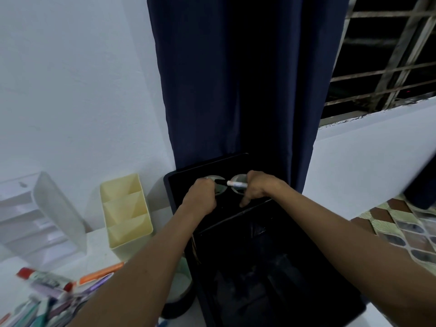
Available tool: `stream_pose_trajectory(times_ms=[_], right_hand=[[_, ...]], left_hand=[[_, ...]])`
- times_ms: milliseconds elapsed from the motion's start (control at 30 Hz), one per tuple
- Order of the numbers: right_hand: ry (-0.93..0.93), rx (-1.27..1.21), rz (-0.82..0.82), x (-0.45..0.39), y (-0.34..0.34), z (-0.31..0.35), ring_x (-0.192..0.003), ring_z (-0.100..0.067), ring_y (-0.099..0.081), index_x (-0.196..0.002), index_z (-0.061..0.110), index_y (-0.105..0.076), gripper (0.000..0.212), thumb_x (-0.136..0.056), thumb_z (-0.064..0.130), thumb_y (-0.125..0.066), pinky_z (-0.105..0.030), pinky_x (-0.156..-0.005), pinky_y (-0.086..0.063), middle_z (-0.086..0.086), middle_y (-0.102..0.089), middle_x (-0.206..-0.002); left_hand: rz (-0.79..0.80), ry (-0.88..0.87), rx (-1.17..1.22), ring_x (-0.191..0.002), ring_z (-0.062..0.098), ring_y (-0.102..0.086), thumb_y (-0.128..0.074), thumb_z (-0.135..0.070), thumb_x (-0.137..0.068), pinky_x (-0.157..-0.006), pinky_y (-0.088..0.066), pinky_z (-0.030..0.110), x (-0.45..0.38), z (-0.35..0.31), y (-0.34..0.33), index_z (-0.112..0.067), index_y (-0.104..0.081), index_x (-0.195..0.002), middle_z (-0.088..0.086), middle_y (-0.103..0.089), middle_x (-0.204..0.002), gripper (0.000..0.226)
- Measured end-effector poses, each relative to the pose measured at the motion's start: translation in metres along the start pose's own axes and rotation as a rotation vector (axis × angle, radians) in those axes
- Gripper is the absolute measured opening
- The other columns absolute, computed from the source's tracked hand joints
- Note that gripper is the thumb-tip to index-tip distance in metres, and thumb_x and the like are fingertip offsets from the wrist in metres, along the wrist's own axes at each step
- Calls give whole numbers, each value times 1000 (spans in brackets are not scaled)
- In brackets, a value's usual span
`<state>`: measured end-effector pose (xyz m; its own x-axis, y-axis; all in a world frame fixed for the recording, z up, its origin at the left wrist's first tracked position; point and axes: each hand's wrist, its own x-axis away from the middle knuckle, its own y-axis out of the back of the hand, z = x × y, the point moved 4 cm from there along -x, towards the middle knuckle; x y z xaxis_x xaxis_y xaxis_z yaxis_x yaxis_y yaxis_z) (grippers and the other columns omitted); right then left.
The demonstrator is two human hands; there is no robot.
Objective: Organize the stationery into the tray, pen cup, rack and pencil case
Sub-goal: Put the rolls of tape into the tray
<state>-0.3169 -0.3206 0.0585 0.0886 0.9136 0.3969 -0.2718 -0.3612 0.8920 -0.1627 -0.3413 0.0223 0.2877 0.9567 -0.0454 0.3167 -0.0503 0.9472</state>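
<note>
mostly matte black tray (179,208), slim white marker (236,184)

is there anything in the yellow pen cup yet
No, the three compartments of the yellow pen cup show only bare inner walls, while both hands hold the marker over the black tray.

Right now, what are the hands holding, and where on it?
A marker, held level over the black tray. The left hand grips its black end; the right hand holds its white end.
</note>
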Motion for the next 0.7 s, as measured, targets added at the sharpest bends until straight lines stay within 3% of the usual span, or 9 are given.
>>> stream_pose_trajectory(times_ms=[133, 300, 467, 700], right_hand=[[-3, 61, -106, -10, -3, 5, -103, -27, -62, -124, 6, -52, 53, -78, 15, -77, -33, -81, -54, -12, -56, -123], [99, 88, -278, -17, -4, 3, -103, -30, -61, -118, 5, -57, 32, -86, 6, -58, -33, -78, -48, -15, -55, -120], [126, 82, -289, -26, -4, 3, -99, -28, -61, -115, 9, -62, 30, -85, 6, -59, -30, -73, -46, -13, -57, -116], [128, 43, -252, -22, -6, 7, -96, -27, -62, -113, 10, -61, 26, -87, 12, -61, -31, -71, -47, -11, -58, -114]], left_hand=[[5, -5, 28, -87, 25, -65, -60, -4, -82, -76, -56, 32, -1, 4, 0, -10, -72, -102, 10, -65, -104, 24], [8, -10, 40, -87, 26, -64, -61, -6, -83, -77, -55, 34, 0, 2, -1, -11, -71, -99, 11, -64, -103, 20], [2, 0, 48, -90, 25, -63, -61, -7, -85, -77, -53, 32, 0, 3, -2, -8, -69, -104, 10, -61, -106, 21], [-7, -22, -23, -87, 26, -62, -65, -10, -81, -75, -54, 34, 5, 0, 9, -4, -66, -96, 13, -60, -105, 17]])
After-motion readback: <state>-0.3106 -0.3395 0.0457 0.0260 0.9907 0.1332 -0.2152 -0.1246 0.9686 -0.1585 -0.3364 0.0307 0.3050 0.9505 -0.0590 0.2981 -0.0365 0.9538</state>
